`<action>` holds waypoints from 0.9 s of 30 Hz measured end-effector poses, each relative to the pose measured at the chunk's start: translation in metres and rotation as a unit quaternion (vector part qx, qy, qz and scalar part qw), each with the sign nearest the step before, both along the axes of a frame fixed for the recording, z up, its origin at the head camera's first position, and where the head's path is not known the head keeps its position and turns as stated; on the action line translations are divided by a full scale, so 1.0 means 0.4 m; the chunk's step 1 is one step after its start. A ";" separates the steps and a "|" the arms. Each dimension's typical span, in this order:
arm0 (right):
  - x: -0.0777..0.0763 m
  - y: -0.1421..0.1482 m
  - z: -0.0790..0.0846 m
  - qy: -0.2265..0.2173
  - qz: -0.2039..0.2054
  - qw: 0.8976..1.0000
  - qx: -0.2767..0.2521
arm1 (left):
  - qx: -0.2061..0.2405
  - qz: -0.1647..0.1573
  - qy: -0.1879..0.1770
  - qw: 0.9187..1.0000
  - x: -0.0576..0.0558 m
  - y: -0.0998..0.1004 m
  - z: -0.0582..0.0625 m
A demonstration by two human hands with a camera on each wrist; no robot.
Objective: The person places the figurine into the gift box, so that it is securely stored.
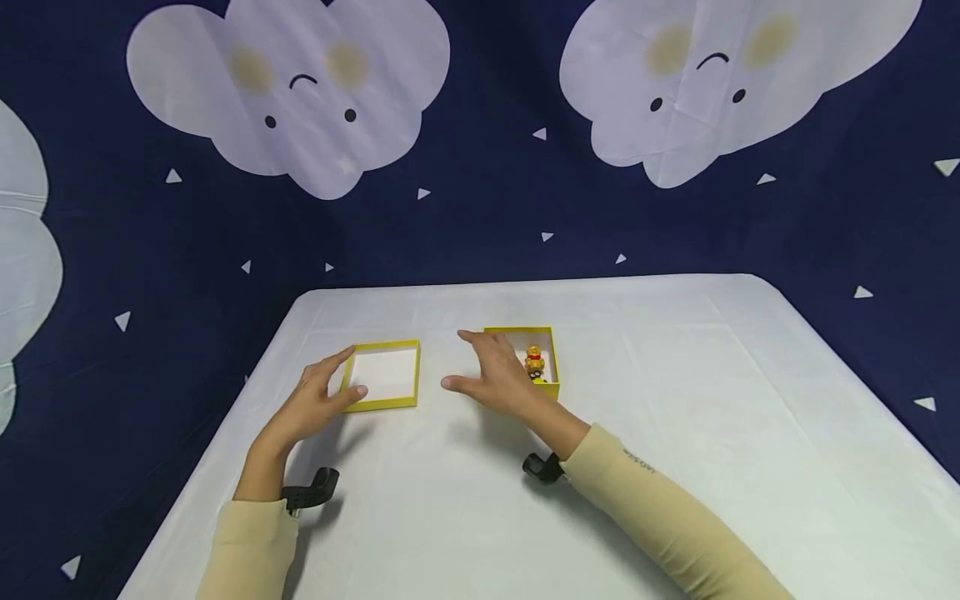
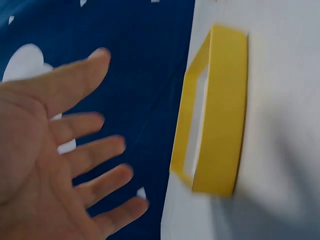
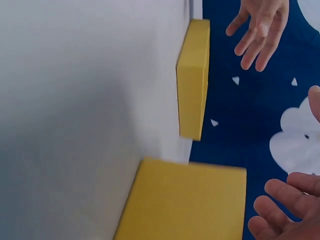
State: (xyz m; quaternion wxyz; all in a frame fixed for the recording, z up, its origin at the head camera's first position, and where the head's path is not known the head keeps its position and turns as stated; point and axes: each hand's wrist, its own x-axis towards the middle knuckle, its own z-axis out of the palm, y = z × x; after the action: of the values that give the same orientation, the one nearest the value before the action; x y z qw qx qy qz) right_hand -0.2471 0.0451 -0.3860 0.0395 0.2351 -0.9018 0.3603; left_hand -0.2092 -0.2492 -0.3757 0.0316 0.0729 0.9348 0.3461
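My left hand (image 1: pixel 318 400) hovers at the near left corner of a shallow yellow box lid (image 1: pixel 380 404), which lies with its white inside facing up. In the left wrist view its fingers are spread with nothing between them, and the lid (image 2: pixel 220 115) stands apart from them. My right hand (image 1: pixel 498 375) reaches over the left part of a deeper yellow box (image 1: pixel 555 367), thumb and fingers spread and holding nothing. Inside that box lies a small orange bear figure (image 1: pixel 534 363) with a red band, plus something bright yellow below it, partly hidden. The right wrist view shows the box's yellow side (image 3: pixel 185 200).
A white cloth covers the table (image 1: pixel 675 375). Behind it hangs a dark blue backdrop (image 1: pixel 495 217) with clouds and small white triangles. Each wrist carries a black camera mount, one being the left mount (image 1: pixel 311 490).
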 end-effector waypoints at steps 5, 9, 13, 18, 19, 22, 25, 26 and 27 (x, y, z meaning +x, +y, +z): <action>0.000 -0.042 -0.005 0.003 0.027 1.000 0.015 | -0.013 -0.017 -0.044 0.999 -0.008 -0.046 -0.001; -0.004 -0.071 -0.006 0.008 0.040 0.999 0.034 | -0.013 -0.030 -0.065 0.997 -0.019 -0.075 -0.007; -0.010 -0.099 -0.008 -0.004 0.045 0.998 0.049 | -0.019 -0.047 -0.072 0.996 -0.032 -0.102 -0.015; -0.017 -0.137 -0.018 -0.033 0.037 0.997 0.062 | 0.017 -0.056 -0.065 0.996 -0.043 -0.133 -0.026; -0.017 -0.144 -0.022 -0.038 0.035 0.997 0.064 | 0.025 -0.053 -0.066 0.996 -0.045 -0.138 -0.030; -0.019 -0.160 -0.035 -0.055 0.030 0.996 0.068 | 0.053 -0.046 -0.075 0.995 -0.051 -0.152 -0.043; -0.023 -0.172 -0.049 -0.069 0.027 0.995 0.073 | 0.069 -0.035 -0.089 0.993 -0.056 -0.164 -0.058; -0.025 -0.175 -0.053 -0.074 0.026 0.994 0.074 | 0.073 -0.033 -0.092 0.993 -0.057 -0.168 -0.063; -0.027 -0.177 -0.057 -0.078 0.024 0.994 0.076 | 0.076 -0.031 -0.094 0.992 -0.059 -0.171 -0.067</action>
State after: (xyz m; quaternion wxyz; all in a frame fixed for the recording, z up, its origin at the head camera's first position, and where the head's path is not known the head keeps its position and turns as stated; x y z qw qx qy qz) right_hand -0.2578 -0.0256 -0.4088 -0.0575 0.2305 -0.9210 0.3088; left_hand -0.2329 -0.3176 -0.4024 0.1247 0.0713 0.8960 0.4201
